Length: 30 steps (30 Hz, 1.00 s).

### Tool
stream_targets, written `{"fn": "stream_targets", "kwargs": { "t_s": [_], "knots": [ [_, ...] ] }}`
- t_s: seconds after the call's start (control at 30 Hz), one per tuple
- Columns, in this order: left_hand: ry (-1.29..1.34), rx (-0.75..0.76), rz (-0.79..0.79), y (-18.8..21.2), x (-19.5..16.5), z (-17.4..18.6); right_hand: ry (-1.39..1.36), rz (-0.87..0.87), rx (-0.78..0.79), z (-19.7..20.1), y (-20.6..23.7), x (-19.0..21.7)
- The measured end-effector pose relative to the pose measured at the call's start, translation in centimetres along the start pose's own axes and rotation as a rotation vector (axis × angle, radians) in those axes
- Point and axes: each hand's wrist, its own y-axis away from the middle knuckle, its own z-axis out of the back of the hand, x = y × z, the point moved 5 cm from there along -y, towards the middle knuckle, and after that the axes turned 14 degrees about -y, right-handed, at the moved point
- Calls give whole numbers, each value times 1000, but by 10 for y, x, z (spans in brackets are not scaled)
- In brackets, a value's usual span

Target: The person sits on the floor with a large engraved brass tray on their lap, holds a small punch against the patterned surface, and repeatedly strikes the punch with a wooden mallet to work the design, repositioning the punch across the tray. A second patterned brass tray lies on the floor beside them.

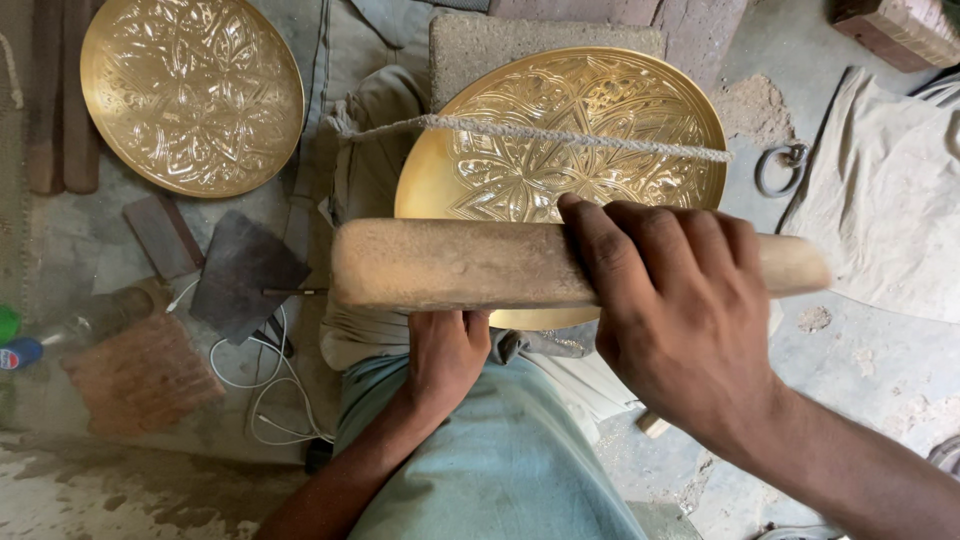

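Dusty grey concrete floor (870,370) spreads under me, strewn with cloth, brick and scraps. From the head view, my right hand (680,320) is wrapped firmly over the wooden block (470,265), fingers curled across its top toward the handle end, which sticks out to the right. That block lies crosswise, covering the near edge of the engraved brass plate (580,130). My left hand (445,355) sits just under the block's near side, fingers tucked up behind it toward the plate's lower rim; I cannot tell how tightly they close or exactly what they grip. A twisted rope (540,135) stretches across the plate's face from left to right. Behind the plate stands a grey stone slab (480,50). 1 more brass plate (190,95) with the same floral engraving lies well apart at the upper left, beside 2 dark wooden sticks (60,100). Nearer on the left are a dark flat metal piece (240,270), a reddish brick (140,375) and a white cable (260,375). A metal ring (778,170) lies to the right, next to a pale cloth (890,200).
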Motion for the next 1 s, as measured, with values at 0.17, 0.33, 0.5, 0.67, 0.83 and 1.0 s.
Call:
{"fn": "stream_targets", "kwargs": {
  "t_s": [0.17, 0.33, 0.5, 0.67, 0.83, 1.0],
  "knots": [
    [-104, -69, -54, -3, -5, 7, 273, 178, -56, -2, 2, 7],
    [-14, 26, 89, -2, 3, 2, 239, 111, 67, -12, 0, 8],
    [-180, -200, -163, -2, -8, 8, 62, 92, 47, -4, -1, 11],
    [-82, 35, 25, -4, 3, 2, 376, 134, 2, 3, -1, 19],
    [3, 104, 137, -4, 3, 1, 356, 104, 109, -3, -2, 15],
    [-128, 31, -29, 1, 0, 0, 48, 63, 27, 5, 1, 8]
  ]
}}
